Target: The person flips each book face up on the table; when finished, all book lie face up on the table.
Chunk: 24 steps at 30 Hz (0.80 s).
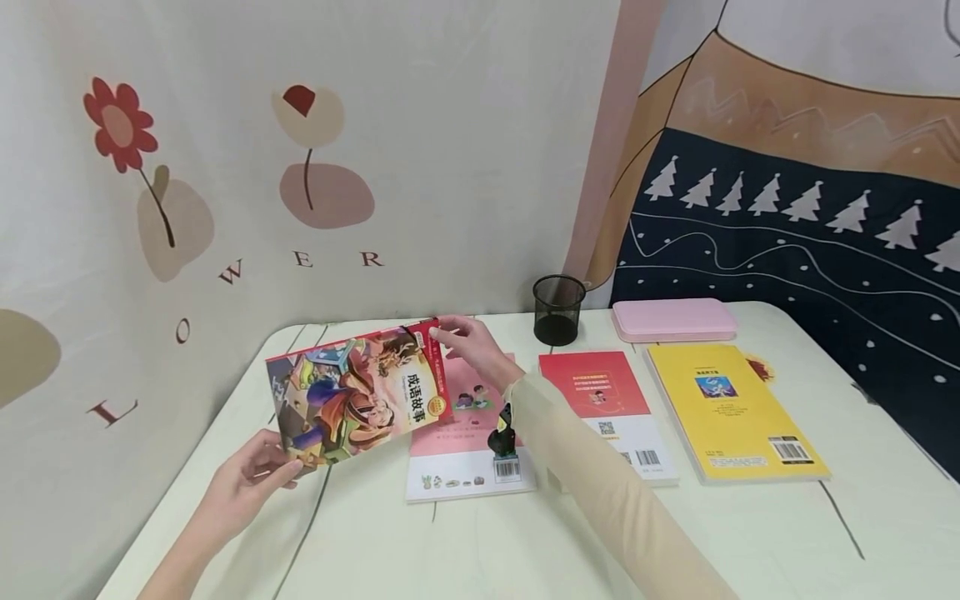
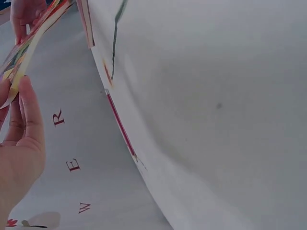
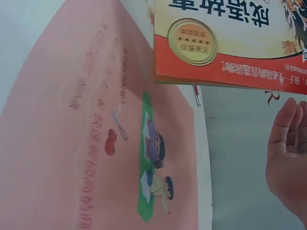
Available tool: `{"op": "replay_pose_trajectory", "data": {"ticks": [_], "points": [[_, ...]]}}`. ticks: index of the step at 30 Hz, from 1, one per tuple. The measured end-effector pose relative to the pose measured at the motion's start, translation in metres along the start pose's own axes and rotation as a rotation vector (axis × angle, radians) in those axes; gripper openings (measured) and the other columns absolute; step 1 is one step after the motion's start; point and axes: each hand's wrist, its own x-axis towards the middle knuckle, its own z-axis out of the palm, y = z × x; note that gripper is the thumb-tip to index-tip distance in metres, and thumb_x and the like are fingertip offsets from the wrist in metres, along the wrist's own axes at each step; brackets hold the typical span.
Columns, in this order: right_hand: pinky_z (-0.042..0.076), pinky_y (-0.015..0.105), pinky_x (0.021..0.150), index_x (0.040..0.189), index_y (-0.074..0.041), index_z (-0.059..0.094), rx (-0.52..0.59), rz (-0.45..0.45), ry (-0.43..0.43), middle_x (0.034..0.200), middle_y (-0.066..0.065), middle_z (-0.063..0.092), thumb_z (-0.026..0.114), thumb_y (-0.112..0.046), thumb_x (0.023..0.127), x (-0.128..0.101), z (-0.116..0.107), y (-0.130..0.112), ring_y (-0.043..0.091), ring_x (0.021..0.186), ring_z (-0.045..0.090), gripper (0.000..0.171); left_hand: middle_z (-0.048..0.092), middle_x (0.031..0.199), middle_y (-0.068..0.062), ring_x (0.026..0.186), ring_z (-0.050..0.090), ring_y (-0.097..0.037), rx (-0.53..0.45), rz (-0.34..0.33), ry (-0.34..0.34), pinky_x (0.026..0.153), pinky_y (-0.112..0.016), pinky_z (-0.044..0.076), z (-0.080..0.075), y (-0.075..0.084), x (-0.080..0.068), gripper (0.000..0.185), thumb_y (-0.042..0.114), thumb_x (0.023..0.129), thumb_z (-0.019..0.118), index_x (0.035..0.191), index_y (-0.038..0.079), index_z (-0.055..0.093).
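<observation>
A picture book (image 1: 360, 392) with a colourful illustrated cover and a red edge hangs tilted above the table, held between both hands. My left hand (image 1: 243, 483) pinches its lower left corner, thumb on the front cover. At the upper right corner, my right hand (image 1: 476, 350) grips the book, with the thumb over the cover. In the right wrist view the book's red strip and gold seal (image 3: 193, 42) show close up. Partly behind the held book lies a pink-and-white book (image 1: 468, 475), flat on the table.
Right of it lie a red-and-white book (image 1: 592, 383) and a yellow book (image 1: 727, 408). A black mesh pen holder (image 1: 558, 312) and a pink case (image 1: 675, 319) stand at the back. A red pencil (image 2: 121, 123) lies along the table's edge in the left wrist view.
</observation>
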Motion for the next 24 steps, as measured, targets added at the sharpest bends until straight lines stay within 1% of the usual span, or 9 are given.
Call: {"op": "replay_pose_trajectory", "data": {"ticks": [3, 5, 10, 12, 15, 17, 19, 21, 24], "points": [[0.042, 0.046, 0.084, 0.113, -0.011, 0.055, -0.001, 0.025, -0.05, 0.101, 0.003, 0.058, 0.06, -0.032, 0.083, -0.002, 0.0, 0.006, 0.025, 0.094, 0.053, 0.037, 0.062, 0.075, -0.007, 0.067, 0.061, -0.017, -0.095, 0.004, -0.027, 0.057, -0.029, 0.052, 0.0, -0.003, 0.0, 0.017, -0.006, 0.082, 0.056, 0.096, -0.004, 0.046], [0.042, 0.046, 0.083, 0.112, -0.011, 0.056, -0.006, 0.047, -0.092, 0.099, 0.004, 0.058, 0.061, -0.031, 0.083, -0.003, -0.001, 0.01, 0.023, 0.09, 0.054, 0.035, 0.061, 0.076, -0.007, 0.067, 0.061, -0.019, -0.157, -0.001, -0.039, 0.058, -0.029, 0.052, 0.0, -0.004, 0.001, 0.016, -0.007, 0.083, 0.054, 0.096, -0.004, 0.046], [0.048, 0.043, 0.075, 0.11, -0.01, 0.055, -0.031, 0.114, -0.173, 0.096, 0.006, 0.059, 0.062, -0.025, 0.083, -0.009, -0.001, 0.016, 0.021, 0.081, 0.057, 0.032, 0.062, 0.079, -0.004, 0.07, 0.062, -0.019, -0.29, -0.062, -0.053, 0.061, -0.028, 0.052, -0.001, -0.003, 0.001, 0.014, -0.003, 0.085, 0.053, 0.096, 0.003, 0.047], [0.049, 0.039, 0.072, 0.109, -0.011, 0.055, -0.042, 0.135, -0.198, 0.096, 0.006, 0.059, 0.063, -0.024, 0.082, -0.01, -0.001, 0.017, 0.021, 0.081, 0.058, 0.032, 0.062, 0.08, -0.003, 0.072, 0.062, -0.019, -0.33, -0.092, -0.053, 0.063, -0.027, 0.052, -0.001, -0.003, 0.001, 0.013, -0.001, 0.086, 0.053, 0.095, 0.006, 0.047], [0.049, 0.032, 0.07, 0.109, -0.012, 0.055, -0.083, 0.148, -0.231, 0.096, 0.005, 0.059, 0.065, -0.023, 0.081, -0.012, -0.002, 0.02, 0.018, 0.082, 0.058, 0.032, 0.063, 0.083, -0.001, 0.076, 0.063, -0.019, -0.385, -0.127, -0.05, 0.064, -0.026, 0.051, -0.002, -0.003, 0.001, 0.013, 0.001, 0.087, 0.053, 0.096, 0.008, 0.047], [0.048, 0.029, 0.067, 0.111, -0.014, 0.055, -0.124, 0.157, -0.258, 0.095, 0.005, 0.059, 0.065, -0.022, 0.08, -0.013, -0.004, 0.023, 0.018, 0.079, 0.057, 0.033, 0.063, 0.084, -0.001, 0.077, 0.063, -0.019, -0.421, -0.141, -0.05, 0.065, -0.026, 0.051, -0.001, -0.004, 0.002, 0.013, 0.001, 0.087, 0.052, 0.097, 0.009, 0.046], [0.046, 0.028, 0.064, 0.112, -0.017, 0.054, -0.163, 0.155, -0.283, 0.093, 0.004, 0.06, 0.065, -0.021, 0.08, -0.015, -0.006, 0.025, 0.019, 0.075, 0.055, 0.034, 0.063, 0.085, 0.0, 0.077, 0.063, -0.019, -0.462, -0.149, -0.049, 0.066, -0.026, 0.051, 0.0, -0.005, 0.001, 0.014, 0.0, 0.088, 0.051, 0.097, 0.01, 0.046], [0.045, 0.029, 0.062, 0.114, -0.019, 0.053, -0.175, 0.151, -0.301, 0.092, 0.004, 0.06, 0.065, -0.021, 0.08, -0.016, -0.007, 0.027, 0.022, 0.072, 0.053, 0.036, 0.064, 0.085, -0.001, 0.077, 0.063, -0.018, -0.514, -0.15, -0.045, 0.066, -0.026, 0.051, 0.001, -0.006, 0.002, 0.016, -0.002, 0.088, 0.05, 0.096, 0.011, 0.046], [0.044, 0.029, 0.062, 0.116, -0.02, 0.053, -0.167, 0.13, -0.305, 0.092, 0.004, 0.06, 0.065, -0.022, 0.08, -0.018, -0.009, 0.028, 0.025, 0.073, 0.051, 0.038, 0.064, 0.086, -0.002, 0.076, 0.063, -0.018, -0.594, -0.147, -0.048, 0.067, -0.026, 0.051, 0.004, -0.007, 0.002, 0.019, -0.005, 0.088, 0.048, 0.095, 0.012, 0.046]]}}
